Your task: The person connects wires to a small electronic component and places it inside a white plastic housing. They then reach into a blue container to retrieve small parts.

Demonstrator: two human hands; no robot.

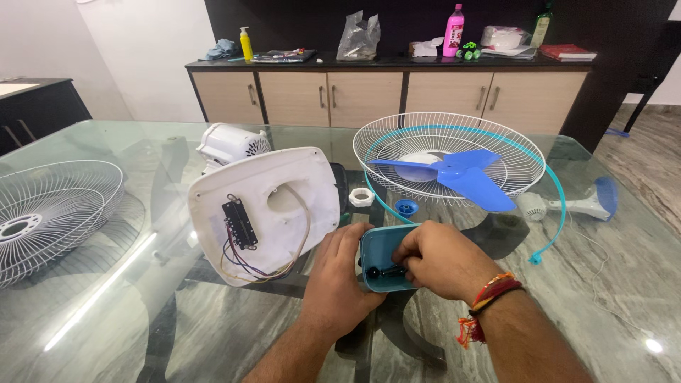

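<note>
On tabletop (106, 333): fan base (266, 213) left of cover panel (379, 259); blade (454, 174) in grille (450, 152) behind; second grille (50, 213) far left.

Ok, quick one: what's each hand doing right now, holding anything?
Left hand: closed around the teal plastic cover, steadying it.
Right hand: fingers curled onto a small black part on that cover.

a single head-worn view is taken from above a glass table (92, 298), angled down and forward. both hands, left (339, 276) and right (440, 259), are seen close at the lower edge. the table's far side and a cabinet (383, 96) against the wall are framed beyond, further off.
</note>
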